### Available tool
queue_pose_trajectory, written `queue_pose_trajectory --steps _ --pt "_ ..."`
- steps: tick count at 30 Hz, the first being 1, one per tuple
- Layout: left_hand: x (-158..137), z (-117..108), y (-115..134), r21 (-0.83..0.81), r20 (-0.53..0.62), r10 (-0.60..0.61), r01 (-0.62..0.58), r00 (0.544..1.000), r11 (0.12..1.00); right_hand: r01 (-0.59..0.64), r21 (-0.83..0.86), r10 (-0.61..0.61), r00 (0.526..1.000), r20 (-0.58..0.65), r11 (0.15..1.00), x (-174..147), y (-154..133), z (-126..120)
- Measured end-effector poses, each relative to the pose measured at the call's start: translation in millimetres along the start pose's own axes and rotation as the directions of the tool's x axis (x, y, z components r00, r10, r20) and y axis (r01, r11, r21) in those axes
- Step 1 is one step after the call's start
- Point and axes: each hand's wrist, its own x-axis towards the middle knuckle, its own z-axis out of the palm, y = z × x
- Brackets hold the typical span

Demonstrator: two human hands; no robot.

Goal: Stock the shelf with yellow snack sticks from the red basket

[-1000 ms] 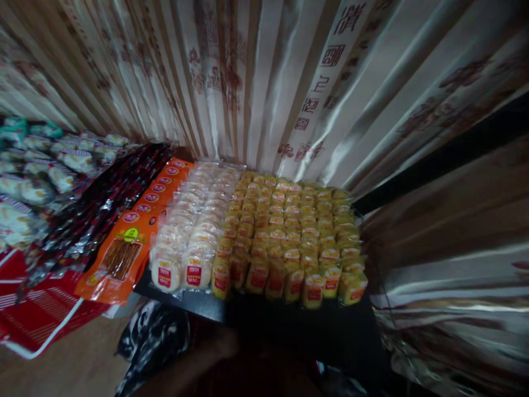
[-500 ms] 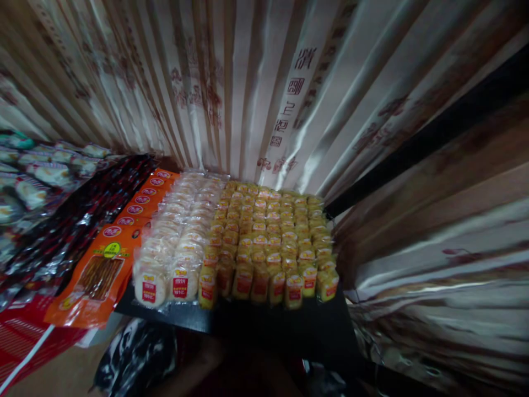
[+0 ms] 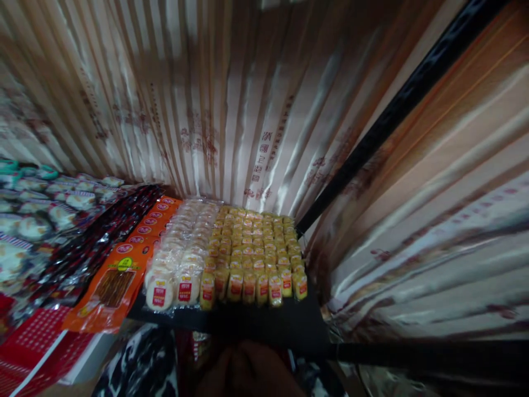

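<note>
My left hand (image 3: 215,374) and my right hand (image 3: 264,368) are close together at the bottom of the view, just below the front edge of a black table (image 3: 264,325). Deep shadow covers their fingers, and whether they hold anything does not show. Nearest to them on the table stand rows of small yellow wrapped snack packs (image 3: 248,248). Left of these lie two rows of round white rice crackers (image 3: 188,264) in clear wrappers. Beside the crackers, orange snack bags (image 3: 119,270) overlap one another in a slanting line.
Dark shiny packets (image 3: 103,242) and white-and-blue packets (image 3: 33,215) fill the left side. A red plastic basket (image 3: 37,336) sits low at the left. Pleated curtains (image 3: 206,99) hang behind the table, and a black pole (image 3: 372,132) slants across at the right.
The camera view has shifted, so the table goods appear slightly lower and the pole steeper. My hands, only faint before, show closer together below the table edge.
</note>
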Motion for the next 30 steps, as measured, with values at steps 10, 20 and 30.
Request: queue_pose_trajectory --steps 10,20,30 --pt "47 -16 128 -0.099 -0.102 0.507 -0.516 0.856 0.851 0.342 0.43 -0.04 0.818 -0.574 0.836 4 4 -98" --pt "127 4 182 0.154 -0.099 0.524 -0.507 0.846 0.848 0.355 0.404 0.101 0.632 -0.768 0.843 45 58 -118" --pt "203 44 230 0.303 -0.025 0.685 -0.647 0.728 0.699 0.251 0.386 0.299 0.323 -0.898 0.887 71 95 -150"
